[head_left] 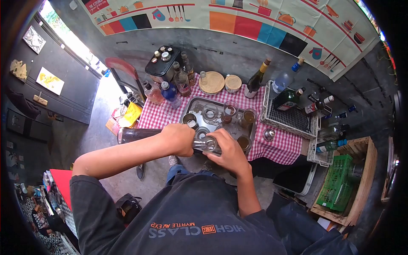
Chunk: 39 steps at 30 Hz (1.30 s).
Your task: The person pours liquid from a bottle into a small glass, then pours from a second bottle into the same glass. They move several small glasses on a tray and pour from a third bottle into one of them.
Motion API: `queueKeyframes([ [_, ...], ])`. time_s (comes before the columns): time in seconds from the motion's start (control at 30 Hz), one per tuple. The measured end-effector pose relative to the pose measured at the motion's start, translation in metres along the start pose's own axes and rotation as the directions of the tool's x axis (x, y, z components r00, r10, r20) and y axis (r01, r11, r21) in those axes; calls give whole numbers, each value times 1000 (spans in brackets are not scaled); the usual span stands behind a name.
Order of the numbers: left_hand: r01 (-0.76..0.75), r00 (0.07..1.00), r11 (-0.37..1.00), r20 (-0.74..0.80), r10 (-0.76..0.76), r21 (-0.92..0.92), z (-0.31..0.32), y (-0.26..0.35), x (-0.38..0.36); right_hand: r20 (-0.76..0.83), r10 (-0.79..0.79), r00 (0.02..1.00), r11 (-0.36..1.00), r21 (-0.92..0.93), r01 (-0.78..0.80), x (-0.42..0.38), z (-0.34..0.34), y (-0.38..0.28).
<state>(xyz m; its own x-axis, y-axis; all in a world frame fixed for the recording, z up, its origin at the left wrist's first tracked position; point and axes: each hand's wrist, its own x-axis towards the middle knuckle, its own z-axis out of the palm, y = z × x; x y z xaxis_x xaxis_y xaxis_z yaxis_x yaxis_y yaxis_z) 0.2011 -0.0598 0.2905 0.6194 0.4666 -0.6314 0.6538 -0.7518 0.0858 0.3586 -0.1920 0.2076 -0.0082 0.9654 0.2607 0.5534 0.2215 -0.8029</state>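
My left hand (179, 140) is closed around a dark bottle (138, 135), which lies nearly level with its body pointing left and its neck to the right. My right hand (229, 151) grips a clear drinking glass (209, 144), tipped on its side, with the bottle's mouth end right at it. Both are over the front of a metal tray (187, 104). On that tray stand a metal cup (190, 120), a stemmed glass (230, 109) and several other glasses, some with brown liquid, such as the glass (244, 143) beside my right hand.
Bottles (182, 80) and a black container (162, 63) stand at the back left of the checkered tablecloth (278, 146). Behind the tray are wooden-lidded jars (211, 83) and a wine bottle (256, 80). A wire basket (293, 111) holds bottles at right; a wooden crate (361, 178) stands lower right.
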Motion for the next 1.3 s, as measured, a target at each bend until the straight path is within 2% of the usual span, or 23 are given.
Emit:
queueKeyframes([
  [0.57, -19, 1000, 1000, -1, 19, -9, 4, -2, -2, -22, -8, 1000, 1000, 25, 9, -1, 4, 1],
  [0.87, 22, 999, 999, 49, -24, 42, 0, 3, -3, -21, -22, 1000, 999, 36, 22, -2, 4, 0],
  [0.97, -2, 1000, 1000, 11, 2, -4, 1, 1, -3, -28, -24, 999, 999, 34, 25, -2, 4, 1],
  [1.3, -1, 1000, 1000, 18, 1, 17, 2, 1, -1, -37, -29, 999, 999, 31, 30, -1, 4, 3],
])
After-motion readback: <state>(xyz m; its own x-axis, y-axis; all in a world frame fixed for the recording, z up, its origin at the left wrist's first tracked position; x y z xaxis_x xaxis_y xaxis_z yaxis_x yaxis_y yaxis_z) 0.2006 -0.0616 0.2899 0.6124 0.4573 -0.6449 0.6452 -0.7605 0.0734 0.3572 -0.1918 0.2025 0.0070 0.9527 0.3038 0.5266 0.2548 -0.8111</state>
